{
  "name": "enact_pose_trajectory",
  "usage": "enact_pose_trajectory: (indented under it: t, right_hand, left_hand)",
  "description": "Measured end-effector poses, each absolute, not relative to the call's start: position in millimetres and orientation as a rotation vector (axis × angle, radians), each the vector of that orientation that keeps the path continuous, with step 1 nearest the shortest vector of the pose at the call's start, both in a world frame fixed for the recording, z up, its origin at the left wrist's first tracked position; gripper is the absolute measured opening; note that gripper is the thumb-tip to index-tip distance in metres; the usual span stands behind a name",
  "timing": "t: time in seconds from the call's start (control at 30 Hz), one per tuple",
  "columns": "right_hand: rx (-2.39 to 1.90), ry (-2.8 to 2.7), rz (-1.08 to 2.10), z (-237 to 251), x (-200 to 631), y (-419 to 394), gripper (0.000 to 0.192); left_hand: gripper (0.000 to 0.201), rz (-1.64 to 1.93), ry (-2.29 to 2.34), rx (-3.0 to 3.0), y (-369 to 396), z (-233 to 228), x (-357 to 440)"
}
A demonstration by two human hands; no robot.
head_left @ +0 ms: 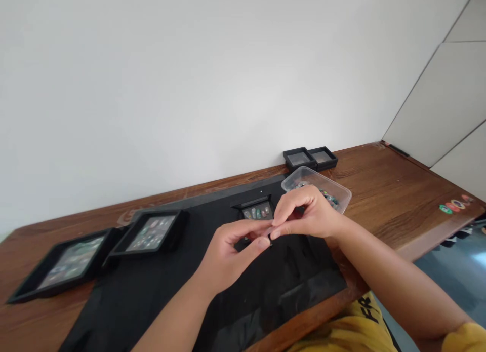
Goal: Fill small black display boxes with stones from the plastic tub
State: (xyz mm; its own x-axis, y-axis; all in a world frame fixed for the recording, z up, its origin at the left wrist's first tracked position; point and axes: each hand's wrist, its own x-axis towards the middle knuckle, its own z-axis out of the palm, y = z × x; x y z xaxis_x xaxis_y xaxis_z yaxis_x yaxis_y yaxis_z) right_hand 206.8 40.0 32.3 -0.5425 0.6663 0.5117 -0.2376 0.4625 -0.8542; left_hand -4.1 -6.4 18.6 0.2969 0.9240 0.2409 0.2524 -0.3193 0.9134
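My left hand (237, 245) and my right hand (304, 212) meet above a black mat (182, 281), thumb and fingers pinched on both. Between their fingertips is a small piece, partly pale and partly dark, too hidden to name. Just behind the hands lies a small black frame (248, 204) with several grey, green and brownish polished pieces in it; my fingers cover its front part. Behind my right hand stands a clear plastic tub (343, 192) of small mixed coloured pieces, partly hidden by that hand.
Two larger black frames (178, 229) (49, 291) with rows of small pieces lie on the left. Black shallow boxes (299, 159) (322, 157) stand against the wall. Round coloured stickers (451, 206) mark the wooden table (379, 190) near its right edge.
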Motion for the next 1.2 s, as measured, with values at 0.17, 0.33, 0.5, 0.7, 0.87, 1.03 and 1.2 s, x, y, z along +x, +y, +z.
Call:
enact_pose_trajectory:
  t: [0.17,0.33,0.5,0.7,0.87,1.03,1.2]
  right_hand:
    - [-0.387,-1.852,1.090,32.0,202.2,36.3,0.010]
    - [-0.408,-1.872,1.058,31.1,203.8,38.1,0.008]
    - [-0.371,-1.840,1.047,32.1,203.6,38.7,0.004]
    - [-0.382,-1.845,1.000,32.9,203.1,37.6,0.005]
    - [-0.390,-1.855,0.908,32.9,201.1,35.7,0.002]
    - [-0.353,-1.837,0.831,32.6,198.5,34.8,0.002]
    - [-0.339,-1.877,0.845,31.3,198.5,32.5,0.003]
  left_hand:
    - [0.052,1.094,1.054,1.688,-7.8,22.0,-5.0]
    - [0.044,1.198,0.958,1.598,-7.3,20.5,-7.2]
    - [0.044,1.207,0.909,1.573,-8.2,20.8,-6.0]
    - [0.038,1.235,0.950,1.552,-7.0,17.6,-6.1]
    - [0.044,1.243,0.984,1.498,-5.6,18.7,-4.9]
    - [0.050,1.221,1.012,1.430,-3.2,24.8,-2.0]
    - [0.052,1.160,1.023,1.379,-3.6,24.6,-0.4]
